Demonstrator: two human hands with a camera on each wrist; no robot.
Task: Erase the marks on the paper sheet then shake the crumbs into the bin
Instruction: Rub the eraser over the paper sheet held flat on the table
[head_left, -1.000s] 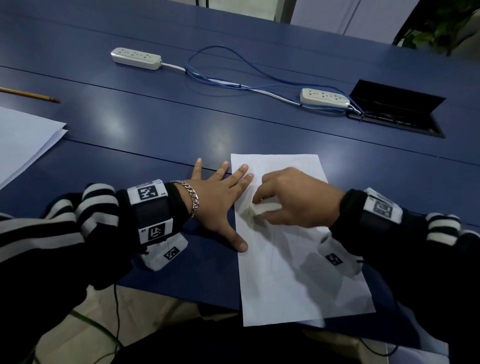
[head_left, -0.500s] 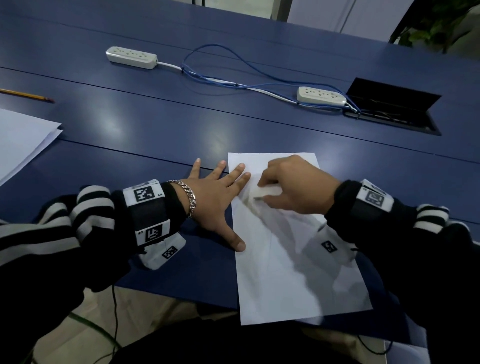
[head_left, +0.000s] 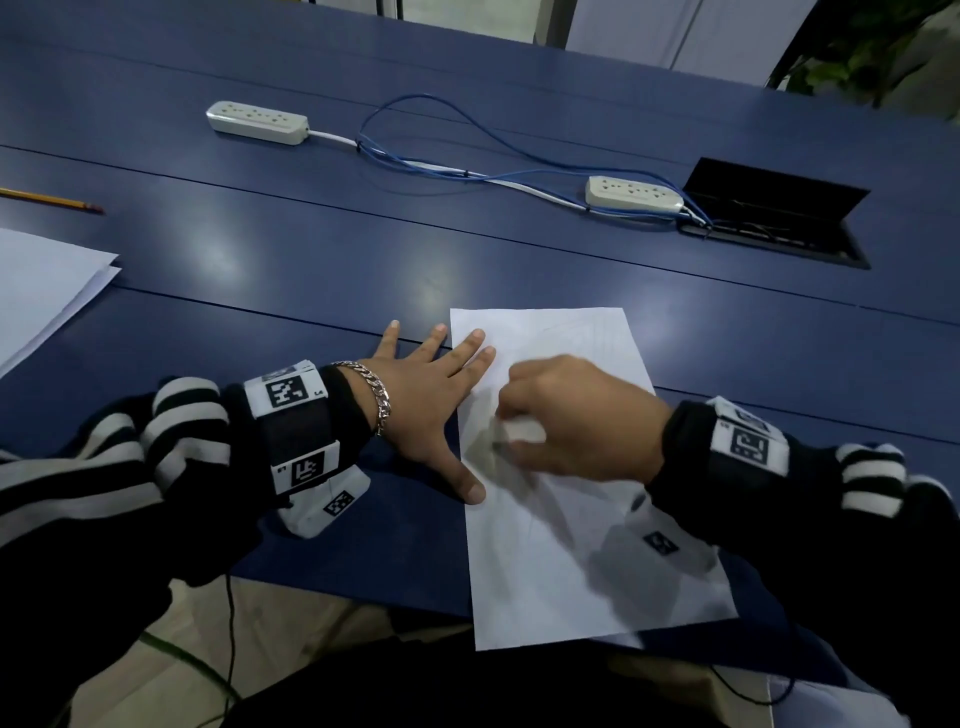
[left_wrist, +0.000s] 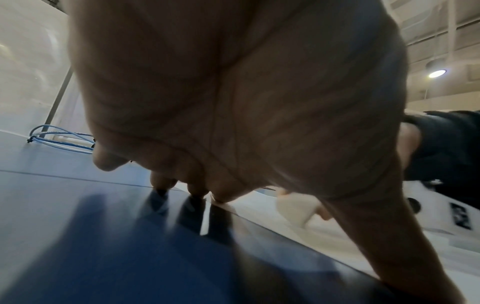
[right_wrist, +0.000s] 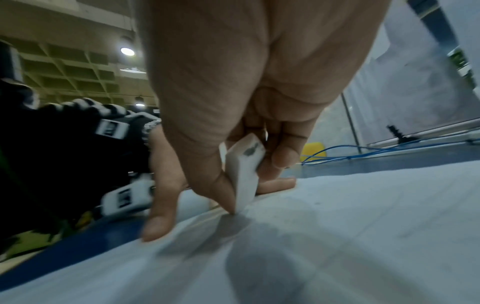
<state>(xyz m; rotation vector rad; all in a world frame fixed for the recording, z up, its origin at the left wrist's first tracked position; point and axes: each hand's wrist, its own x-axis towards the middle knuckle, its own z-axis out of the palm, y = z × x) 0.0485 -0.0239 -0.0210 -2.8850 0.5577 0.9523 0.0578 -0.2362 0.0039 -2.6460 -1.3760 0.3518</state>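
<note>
One paper sheet (head_left: 571, 561) lies on the counter (head_left: 311, 249), with one eraser (right_wrist: 244, 172) on it. Two power strips (head_left: 257, 122) (head_left: 634, 193), one pencil (head_left: 49, 199) and one paper stack (head_left: 41, 291) lie there. Two hands: left hand (head_left: 431, 405), right hand (head_left: 582, 415).

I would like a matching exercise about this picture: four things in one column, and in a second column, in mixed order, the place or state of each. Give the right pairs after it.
Things
1. eraser
2. left hand
3. pencil
4. paper sheet

Places or states
A. lies far to the left on the blue table, untouched
B. pinched in the right hand, its tip on the sheet
C. spread flat, fingers and thumb on the sheet's left edge
D. lies flat near the table's front edge, under both hands

Pairs: 1-B, 2-C, 3-A, 4-D
</note>
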